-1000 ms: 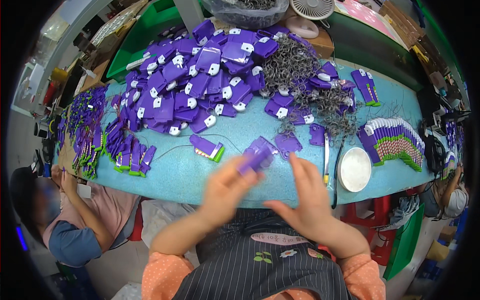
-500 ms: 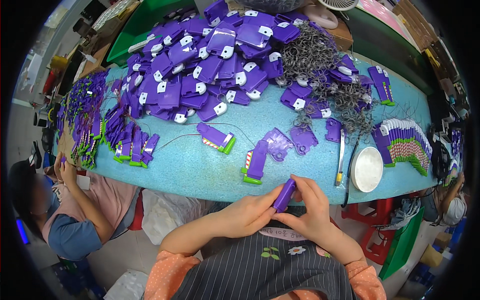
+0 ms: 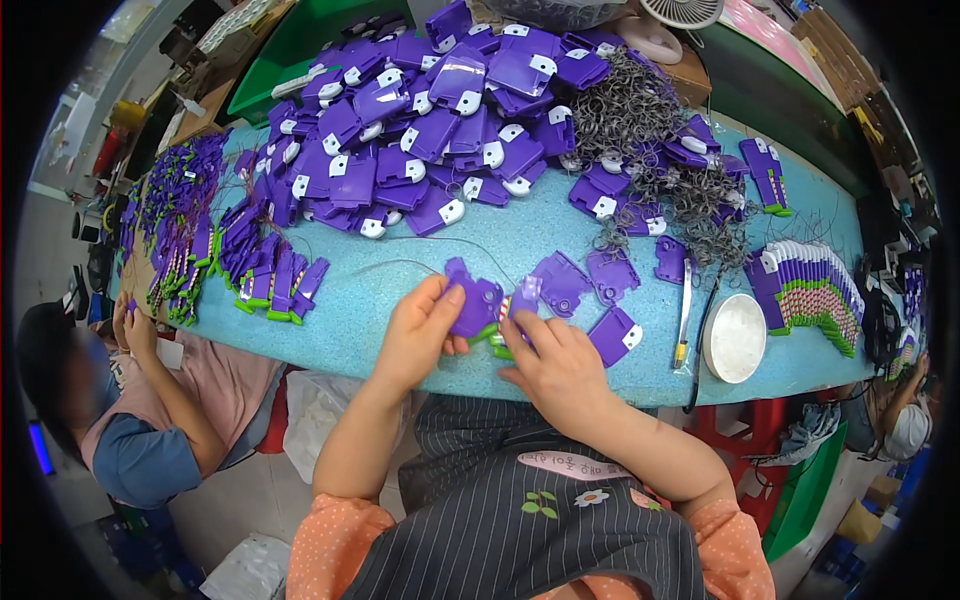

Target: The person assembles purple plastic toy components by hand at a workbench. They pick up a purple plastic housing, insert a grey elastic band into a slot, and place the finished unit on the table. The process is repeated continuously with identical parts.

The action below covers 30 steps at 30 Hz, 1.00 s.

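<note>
Between the thumb and fingers of my left hand [image 3: 418,325] is a purple plastic part [image 3: 470,303] with a green end, raised off the blue tabletop. My right hand [image 3: 562,365] lies close beside it, its bent fingers closed over a second purple part [image 3: 525,296], which has a red-and-white striped strip and a green end. The fingers hide much of that one. Thin wires run from these parts across the table. Right of my hand lies a purple casing [image 3: 612,338] with a white corner, touched by neither hand.
A large heap of purple casings [image 3: 430,130] fills the back, beside tangled grey coiled wires [image 3: 630,110]. Flat purple plates [image 3: 560,284], a knife [image 3: 683,315] and a white bowl [image 3: 734,340] lie near my right. Finished-looking parts [image 3: 805,295] stand in a row. Another person [image 3: 160,400] works at left.
The purple casing that both hands held near my body now lies on the table to the right. My hands moved forward and took hold of the two green-ended parts.
</note>
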Tool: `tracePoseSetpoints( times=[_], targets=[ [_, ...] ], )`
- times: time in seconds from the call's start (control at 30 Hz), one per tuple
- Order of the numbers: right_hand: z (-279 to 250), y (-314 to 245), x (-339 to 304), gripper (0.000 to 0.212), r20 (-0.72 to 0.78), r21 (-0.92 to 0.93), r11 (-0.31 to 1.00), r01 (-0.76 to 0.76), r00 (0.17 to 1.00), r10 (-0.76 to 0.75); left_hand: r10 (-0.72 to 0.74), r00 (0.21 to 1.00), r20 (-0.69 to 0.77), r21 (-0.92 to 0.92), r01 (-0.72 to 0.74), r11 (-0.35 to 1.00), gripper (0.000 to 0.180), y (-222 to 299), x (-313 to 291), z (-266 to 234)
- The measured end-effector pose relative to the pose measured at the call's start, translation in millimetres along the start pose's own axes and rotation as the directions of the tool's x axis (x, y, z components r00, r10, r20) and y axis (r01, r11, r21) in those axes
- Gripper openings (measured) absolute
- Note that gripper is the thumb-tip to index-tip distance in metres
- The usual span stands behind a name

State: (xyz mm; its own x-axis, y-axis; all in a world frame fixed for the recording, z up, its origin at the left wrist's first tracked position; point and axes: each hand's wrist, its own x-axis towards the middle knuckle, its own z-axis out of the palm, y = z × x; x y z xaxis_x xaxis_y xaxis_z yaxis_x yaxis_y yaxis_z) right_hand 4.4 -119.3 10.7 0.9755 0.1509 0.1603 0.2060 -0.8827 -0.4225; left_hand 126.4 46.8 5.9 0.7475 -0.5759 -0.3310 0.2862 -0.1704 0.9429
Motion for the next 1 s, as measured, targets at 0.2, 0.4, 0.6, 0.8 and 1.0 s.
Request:
tracePoseSetpoints(
  times=[0.2, 0.4, 0.6, 0.8, 1.0],
  targets=[
    [-29.6, 13.8, -17.4, 0.032, -0.245, 0.459, 0.887, 0.059, 0.968, 0.063, 0.074, 0.996, 0.047, -0.178, -0.064, 0.982, 0.027, -3.5, -22.5, 12.3],
    [-16.9, -1.3, -59.7, 0.027, 0.16, 0.977, -0.175, -0.119, 0.956, 0.247, 0.054, 0.996, 0.075, -0.745, 0.02, 0.667, 0.033, -3.8, -35.7, 76.4],
    [-23.8, 6.1, -70.5, 0.037, 0.276, 0.959, -0.053, -0.28, 0.866, 0.416, 0.068, 0.998, 0.009, -0.491, -0.055, 0.869, 0.031, -4.8, -42.8, 74.6],
    [-47.5, 35.8, -26.2, 0.034, 0.262, 0.964, -0.133, -0.232, 0.72, 0.642, 0.146, 0.923, 0.356, 0.329, -0.27, 0.905, 0.026, -9.9, -65.9, 74.2],
    [-60.3, 11.4, -28.5, 0.018, -0.265, 0.483, 0.845, -0.231, 0.881, 0.392, -0.082, 0.947, 0.311, -0.345, 0.193, 0.919, 0.028, -19.4, -60.8, 78.3]
  ],
)
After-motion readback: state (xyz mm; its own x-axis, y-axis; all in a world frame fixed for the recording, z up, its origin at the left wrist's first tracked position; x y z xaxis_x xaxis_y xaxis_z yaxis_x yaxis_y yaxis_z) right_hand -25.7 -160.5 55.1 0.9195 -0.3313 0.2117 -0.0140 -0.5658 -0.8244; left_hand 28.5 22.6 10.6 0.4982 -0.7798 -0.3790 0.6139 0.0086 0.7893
